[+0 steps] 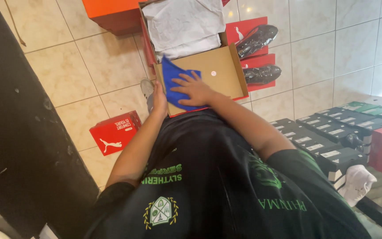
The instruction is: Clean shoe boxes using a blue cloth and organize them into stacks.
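Observation:
An open cardboard shoe box [224, 71] rests on my lap, its red-edged lid folded toward me and white wrapping paper [183, 24] filling the far part. My right hand [193, 88] lies flat on a blue cloth [173, 84], pressing it against the brown inside of the lid. My left hand [159, 98] grips the lid's left edge from the side.
Two black shoes [257, 39] lie on red box lids on the tiled floor beyond. A small red box [115, 131] sits at the left, an orange box [111, 13] at the top. Stacked dark and green boxes [332, 132] and a white shoe [358, 182] stand at the right.

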